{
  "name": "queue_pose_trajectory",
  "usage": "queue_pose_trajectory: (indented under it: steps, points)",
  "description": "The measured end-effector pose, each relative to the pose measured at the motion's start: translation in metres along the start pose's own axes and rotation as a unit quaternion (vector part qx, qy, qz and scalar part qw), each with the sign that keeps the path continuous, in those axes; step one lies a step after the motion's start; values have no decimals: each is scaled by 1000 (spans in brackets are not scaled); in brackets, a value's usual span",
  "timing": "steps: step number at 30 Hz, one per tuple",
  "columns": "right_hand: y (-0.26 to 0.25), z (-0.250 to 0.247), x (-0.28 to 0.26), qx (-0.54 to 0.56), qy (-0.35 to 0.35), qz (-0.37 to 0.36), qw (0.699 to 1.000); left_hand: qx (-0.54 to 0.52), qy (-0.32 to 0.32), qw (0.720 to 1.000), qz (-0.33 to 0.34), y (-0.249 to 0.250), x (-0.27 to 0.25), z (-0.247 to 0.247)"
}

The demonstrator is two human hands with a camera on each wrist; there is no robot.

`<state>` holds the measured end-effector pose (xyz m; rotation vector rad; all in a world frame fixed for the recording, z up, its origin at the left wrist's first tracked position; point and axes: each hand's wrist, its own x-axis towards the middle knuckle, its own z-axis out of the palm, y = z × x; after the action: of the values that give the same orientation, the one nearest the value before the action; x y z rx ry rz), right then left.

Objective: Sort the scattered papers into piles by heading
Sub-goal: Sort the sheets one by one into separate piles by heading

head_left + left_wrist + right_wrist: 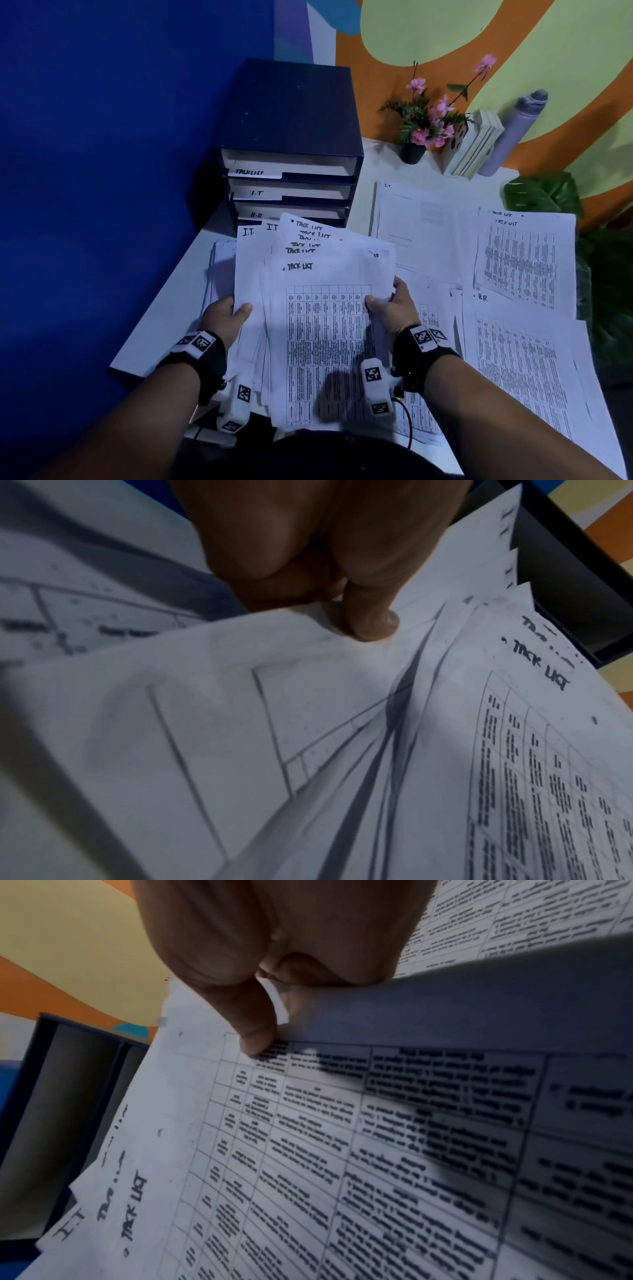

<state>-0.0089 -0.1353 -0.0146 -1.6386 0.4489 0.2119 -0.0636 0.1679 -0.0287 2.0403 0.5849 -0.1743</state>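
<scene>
I hold a fanned stack of papers [318,308] above the desk with both hands. Its top sheet is headed TASK LIST [300,266], several more TASK LIST sheets peek out behind, and two I.T. sheets [247,232] sit at the back left. My left hand [230,313] grips the stack's left edge, thumb on top [371,620]. My right hand [390,303] pinches the right edge, thumb pressed on the table print [255,1031]. Loose on the desk lie an I.T. sheet [416,222], a TASK LIST sheet [524,260] and an H.R. sheet [517,359].
A black drawer unit [291,137] labelled TASK LIST, I.T and H.R stands at the back left. A flower pot [412,150], leaning books [474,147] and a grey roll [513,133] line the back wall. A green leaf [541,195] overhangs the right edge.
</scene>
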Motion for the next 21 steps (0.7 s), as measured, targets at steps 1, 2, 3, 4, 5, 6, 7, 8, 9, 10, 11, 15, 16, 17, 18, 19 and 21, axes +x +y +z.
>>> queue_pose_trajectory:
  steps: [1, 2, 3, 4, 5, 6, 7, 8, 9, 10, 11, 15, 16, 17, 18, 19, 21]
  points:
    - [-1, -1, -1, -3, -3, 0, 1000, 17, 1, 1000, -4, 0, 1, 0]
    - [-1, -1, -2, -7, -7, 2, 1000, 34, 2, 999, -11, 1, 1, 0]
    - [-1, -1, -3, -3, -7, 6, 1000, 51, 5, 999, -17, 1, 1, 0]
    - [-2, -2, -3, 2, -8, 5, 1000, 62, 7, 998, -30, 2, 2, 0]
    - [-2, -2, -4, 4, -6, 4, 1000, 70, 11, 996, -46, 0, 4, 0]
    - [-3, -3, -5, -2, -7, -1, 1000, 77, 11, 995, -69, 2, 4, -1]
    - [-5, -4, -5, -4, -7, -5, 1000, 81, 14, 993, -85, 1, 6, -1]
    - [-8, -4, -5, -3, -7, -11, 1000, 85, 22, 992, -92, 3, 6, -1]
    - [-12, -4, -6, 2, -4, -19, 1000, 89, 42, 992, -80, 8, 4, 0]
    - [-19, -3, -7, 2, -1, -31, 1000, 83, 65, 993, -56, 15, 1, 0]
    - [-26, -2, -8, 6, 1, -45, 999, 59, 85, 994, -19, 23, 0, 2]
    - [-68, 10, -16, 61, -15, -130, 989, -144, -9, 987, 68, 67, -2, 5]
    - [-83, 14, -20, 81, -21, -162, 983, -183, -15, 980, 81, 80, -4, 3]
    - [-96, 17, -24, 103, -27, -194, 975, -215, -6, 971, 103, 90, -4, 1]
    - [-109, 19, -28, 119, -33, -224, 967, -239, 20, 964, 118, 100, -4, -3]
    - [-121, 21, -33, 135, -41, -249, 958, -260, 44, 956, 128, 112, -6, -7]
    - [-135, 24, -43, 142, -53, -286, 946, -298, 78, 943, 124, 125, -10, -14]
